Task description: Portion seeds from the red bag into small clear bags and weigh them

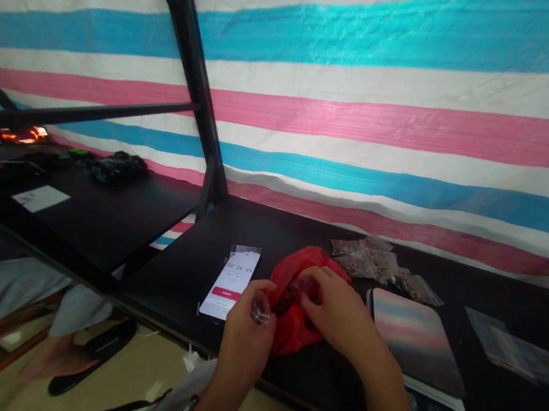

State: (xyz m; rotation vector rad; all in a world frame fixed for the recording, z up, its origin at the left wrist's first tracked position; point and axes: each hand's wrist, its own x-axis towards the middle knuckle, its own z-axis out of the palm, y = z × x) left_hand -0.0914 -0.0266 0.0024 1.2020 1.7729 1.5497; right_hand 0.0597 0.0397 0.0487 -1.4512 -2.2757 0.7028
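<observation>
A red plastic bag (296,335) stands open on the black table, with small dark pieces (287,297) inside. My left hand (246,335) is at the bag's left edge, its fingers curled round a crumpled, shiny clear plastic bag (260,310). My right hand (337,306) reaches over the red bag from the right. Its fingers are pinched together at the mouth, and what they hold is partly hidden. Just right of that hand lies a kitchen scale (418,340) with a silver plate. Behind it are several small clear bags (372,261) filled with brownish pieces.
A phone (231,283) showing a timer lies left of my hands. Flat clear bags (517,348) lie at the right. Across a gap, another table (154,204) holds a white paper (41,198) and a dark bundle (117,167). A black metal post (191,68) rises between. Another person's leg shows lower left.
</observation>
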